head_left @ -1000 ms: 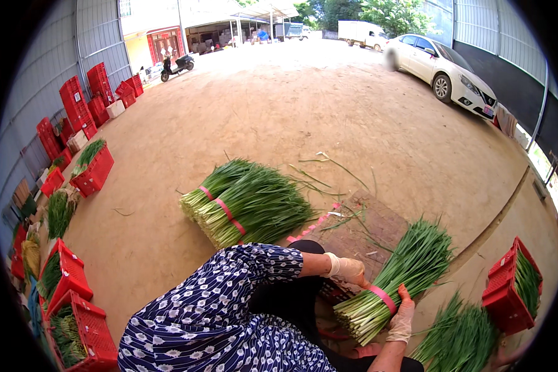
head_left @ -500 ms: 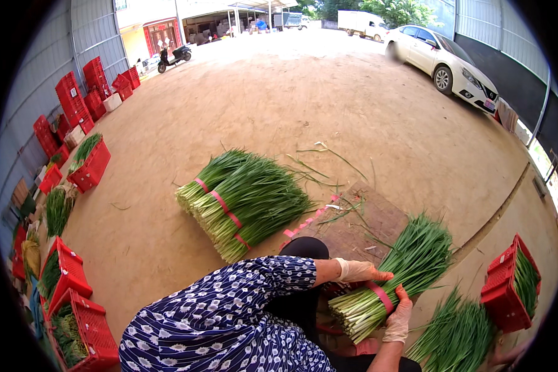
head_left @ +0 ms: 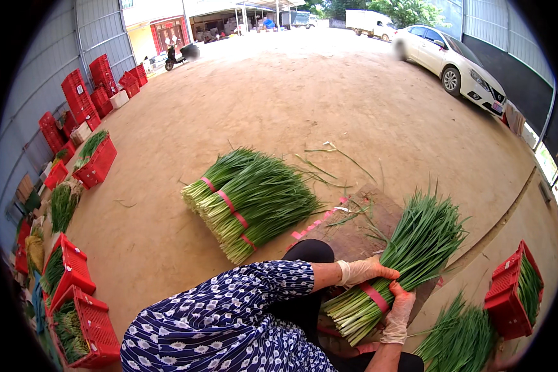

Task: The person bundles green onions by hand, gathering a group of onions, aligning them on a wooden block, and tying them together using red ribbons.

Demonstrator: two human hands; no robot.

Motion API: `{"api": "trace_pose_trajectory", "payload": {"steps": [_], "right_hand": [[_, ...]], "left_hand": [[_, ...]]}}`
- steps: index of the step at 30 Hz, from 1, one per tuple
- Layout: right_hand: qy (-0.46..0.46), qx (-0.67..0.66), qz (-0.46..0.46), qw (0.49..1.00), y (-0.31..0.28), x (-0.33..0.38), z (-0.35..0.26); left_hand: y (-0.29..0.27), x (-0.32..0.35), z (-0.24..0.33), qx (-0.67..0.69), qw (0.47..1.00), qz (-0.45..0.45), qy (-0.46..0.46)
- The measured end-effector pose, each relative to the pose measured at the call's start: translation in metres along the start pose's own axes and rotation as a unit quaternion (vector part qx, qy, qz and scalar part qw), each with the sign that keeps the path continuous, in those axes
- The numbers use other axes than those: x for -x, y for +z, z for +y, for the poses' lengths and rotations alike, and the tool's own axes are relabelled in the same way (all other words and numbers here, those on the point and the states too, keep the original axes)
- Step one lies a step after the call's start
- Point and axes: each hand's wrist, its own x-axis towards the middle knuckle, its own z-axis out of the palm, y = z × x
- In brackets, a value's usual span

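Observation:
Both my hands wear thin pale gloves and grip one bundle of green chives point(head_left: 419, 243) tied with a pink band point(head_left: 376, 297). My left hand point(head_left: 362, 271) lies on top of the bundle just above the band. My right hand point(head_left: 398, 314) holds it from below at the band. The bundle lies aslant, white root ends toward me, over a brown wooden board point(head_left: 361, 224) on the ground. Left of the board rests a pile of tied chive bundles point(head_left: 249, 199) with pink bands.
Loose chives point(head_left: 460, 338) lie at lower right beside a red crate point(head_left: 514, 291) of greens. More red crates point(head_left: 79, 313) with greens line the left side, with stacked crates point(head_left: 80, 93) by the metal wall. A white car point(head_left: 452, 62) stands far right.
My left hand has slid right onto the top of the bundle, and the bundle has shifted slightly in my hands. The pile on the ground has not moved.

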Motion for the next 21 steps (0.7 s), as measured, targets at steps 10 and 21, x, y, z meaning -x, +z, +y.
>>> {"api": "trace_pose_trajectory", "payload": {"steps": [10,21], "right_hand": [[0.087,-0.011,0.024,0.996,0.009,-0.004,0.014],[-0.006,0.015,-0.017,1.0,0.015,-0.004,0.0]], "left_hand": [[-0.012,-0.001,-0.007,-0.085,0.993,0.032,-0.072],[-0.014,-0.008,-0.002,-0.054,0.999,0.002,-0.002]]}}
